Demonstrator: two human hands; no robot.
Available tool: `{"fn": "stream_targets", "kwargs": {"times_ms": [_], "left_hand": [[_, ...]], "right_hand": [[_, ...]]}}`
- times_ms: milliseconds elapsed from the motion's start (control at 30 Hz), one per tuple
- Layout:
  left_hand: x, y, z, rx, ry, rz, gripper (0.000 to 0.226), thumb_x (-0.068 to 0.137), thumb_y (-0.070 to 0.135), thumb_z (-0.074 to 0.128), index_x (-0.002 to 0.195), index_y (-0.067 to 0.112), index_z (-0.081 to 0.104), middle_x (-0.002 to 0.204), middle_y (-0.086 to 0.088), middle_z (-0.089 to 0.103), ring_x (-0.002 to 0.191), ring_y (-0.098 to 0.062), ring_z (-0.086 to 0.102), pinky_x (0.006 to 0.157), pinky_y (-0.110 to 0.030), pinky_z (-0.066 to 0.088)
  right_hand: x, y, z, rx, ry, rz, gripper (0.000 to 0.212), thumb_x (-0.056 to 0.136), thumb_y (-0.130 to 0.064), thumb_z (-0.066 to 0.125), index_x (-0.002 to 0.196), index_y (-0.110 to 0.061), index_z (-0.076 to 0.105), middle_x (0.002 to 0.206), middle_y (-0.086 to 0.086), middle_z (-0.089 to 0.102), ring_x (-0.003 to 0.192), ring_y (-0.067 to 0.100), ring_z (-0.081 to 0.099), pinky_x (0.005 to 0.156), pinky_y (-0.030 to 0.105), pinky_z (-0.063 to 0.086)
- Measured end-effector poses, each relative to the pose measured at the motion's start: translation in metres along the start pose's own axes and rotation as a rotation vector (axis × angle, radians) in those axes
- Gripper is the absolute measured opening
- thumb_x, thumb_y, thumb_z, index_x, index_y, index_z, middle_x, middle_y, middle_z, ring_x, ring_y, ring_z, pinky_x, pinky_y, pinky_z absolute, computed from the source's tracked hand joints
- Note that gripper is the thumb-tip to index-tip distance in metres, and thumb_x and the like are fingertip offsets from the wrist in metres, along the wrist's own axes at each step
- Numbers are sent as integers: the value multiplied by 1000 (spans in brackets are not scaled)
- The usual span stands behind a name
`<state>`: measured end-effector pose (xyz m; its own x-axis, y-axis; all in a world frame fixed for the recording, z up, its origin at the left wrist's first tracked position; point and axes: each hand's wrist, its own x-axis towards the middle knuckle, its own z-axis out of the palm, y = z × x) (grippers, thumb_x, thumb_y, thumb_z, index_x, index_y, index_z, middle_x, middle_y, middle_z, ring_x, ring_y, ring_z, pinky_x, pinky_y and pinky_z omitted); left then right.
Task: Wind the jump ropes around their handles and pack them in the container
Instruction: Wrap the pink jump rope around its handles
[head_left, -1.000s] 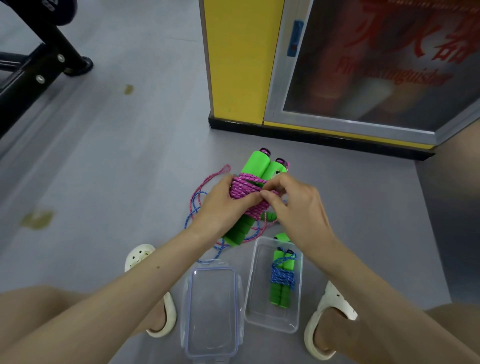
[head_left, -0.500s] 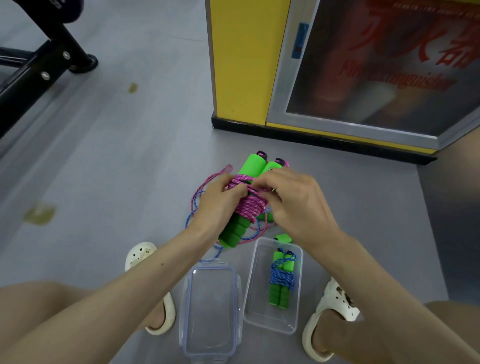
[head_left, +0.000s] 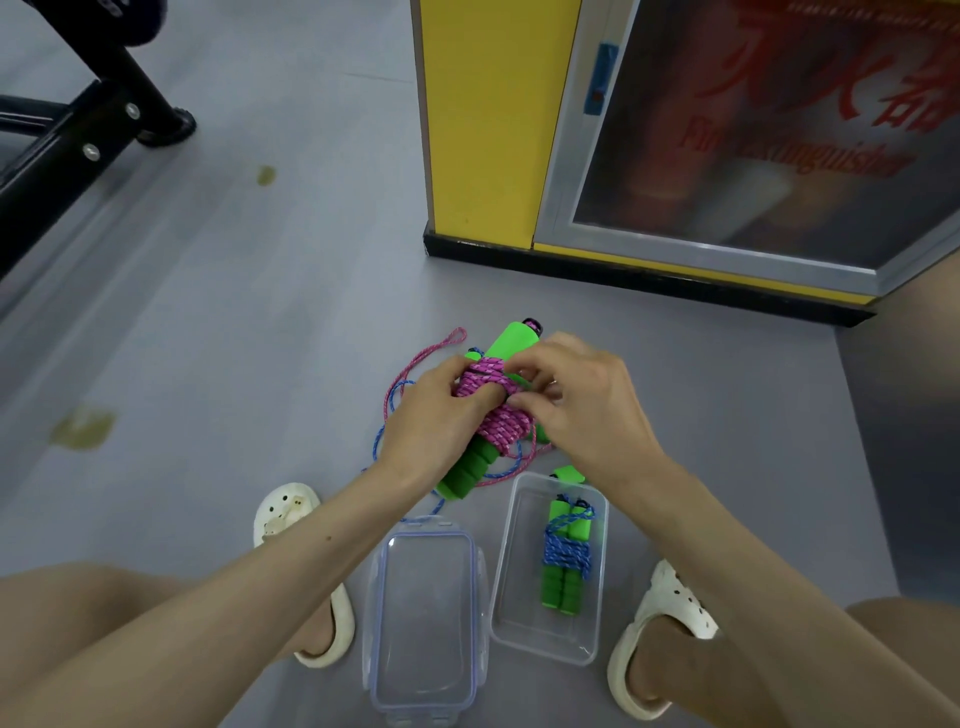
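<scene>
Left hand (head_left: 434, 421): clenched around the paired green handles (head_left: 511, 340), its forefinger laid across the coil to hold the turns down.
Right hand (head_left: 587, 410): thumb and fingertips pinch a strand of the pink jump rope (head_left: 496, 415) at the coil's right edge.
Task object: the pink jump rope is held in the air above the floor (head_left: 260, 338), most of its length wound around the middle of the handles.
Unwound part: a pink tail (head_left: 421, 358) loops on the floor behind the left hand, lying across a loose blue cord (head_left: 383, 431).
Container (head_left: 522, 603): open on the floor near the right foot; a blue-wound jump rope (head_left: 566, 556) lies along its right side.
Lid (head_left: 423, 613): lies flat just to the left of the container.
Step in hand: judged to be the last turns of winding, before the end is secured.
Hazard 1: the pink tail may drag the blue cord up with it, because the two cross on the floor.
Hazard 2: the turns may slacken and slide along the foam handles if either hand eases its hold before the end is secured.
Hazard 3: a thick, uneven coil may fit poorly into the free space beside the bundle already packed.
</scene>
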<state>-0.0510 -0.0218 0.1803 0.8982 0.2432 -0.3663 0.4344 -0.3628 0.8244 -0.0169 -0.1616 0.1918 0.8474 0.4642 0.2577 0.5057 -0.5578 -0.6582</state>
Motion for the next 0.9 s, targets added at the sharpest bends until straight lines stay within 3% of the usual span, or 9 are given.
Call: {"fn": "stream_targets", "kwargs": {"times_ms": [133, 267, 367, 433, 500, 600, 733, 833, 900], "left_hand": [[1, -1, -3, 140, 44, 37, 18, 89, 39, 56, 105, 32, 61, 94, 7, 68, 90, -17, 62, 79, -36, 48], [2, -2, -4, 165, 47, 39, 17, 88, 39, 56, 103, 32, 61, 95, 7, 68, 91, -19, 62, 82, -38, 49], [1, -3, -3, 207, 27, 50, 18, 88, 40, 54, 105, 34, 59, 95, 7, 68, 90, -19, 63, 83, -41, 50], [1, -3, -3, 214, 21, 70, 19, 89, 39, 53, 107, 35, 58, 95, 8, 68, 89, -19, 63, 82, -41, 50], [1, 0, -5, 237, 20, 94, 23, 89, 37, 53, 112, 34, 58, 98, 7, 68, 91, -18, 62, 82, -39, 50], [2, 5, -8, 237, 26, 123, 24, 89, 34, 54, 113, 35, 59, 102, 8, 67, 94, -17, 60, 78, -34, 45], [3, 9, -11, 249, 40, 166, 23, 90, 35, 53, 113, 34, 58, 103, 10, 64, 97, -16, 59, 76, -32, 42], [0, 10, -13, 338, 47, 215, 27, 90, 34, 53, 118, 34, 56, 102, 11, 63, 92, -12, 55, 73, -29, 36], [-1, 8, -13, 367, 47, 240, 28, 90, 33, 53, 118, 34, 55, 105, 11, 63, 90, -10, 52, 72, -28, 33]], "right_hand": [[1, 4, 4, 19, -16, 51, 15, 75, 0, 74, 90, 1, 74, 100, 16, 56, 79, 25, 63, 75, 39, 57], [1, 7, 6, 14, -25, 10, 12, 74, 3, 73, 86, 2, 74, 95, 16, 58, 78, 20, 59, 72, 30, 54], [4, 7, 5, 82, -38, 87, 12, 69, 0, 79, 80, 0, 72, 85, 7, 53, 66, 11, 53, 65, 11, 45], [5, 6, 5, 61, -64, 142, 18, 69, -9, 81, 81, -4, 69, 89, 1, 48, 66, 1, 46, 64, 6, 38], [4, 5, 6, -34, -59, 177, 23, 69, -20, 82, 83, -11, 67, 95, -2, 43, 74, 6, 45, 67, 12, 39], [0, 5, 8, -172, 43, 101, 23, 69, -25, 81, 81, -13, 67, 99, 4, 45, 83, 15, 44, 71, 32, 43], [-2, 4, 9, -259, 137, 57, 28, 68, -35, 72, 87, -14, 73, 107, 12, 54, 91, 17, 42, 75, 32, 37], [-3, 4, 11, -255, 88, 65, 24, 68, -31, 74, 84, -13, 74, 117, 13, 53, 96, 21, 45, 79, 35, 36], [-4, 5, 14, -225, 33, 95, 20, 68, -23, 79, 81, -9, 72, 123, 12, 49, 101, 23, 45, 84, 29, 27]]}}
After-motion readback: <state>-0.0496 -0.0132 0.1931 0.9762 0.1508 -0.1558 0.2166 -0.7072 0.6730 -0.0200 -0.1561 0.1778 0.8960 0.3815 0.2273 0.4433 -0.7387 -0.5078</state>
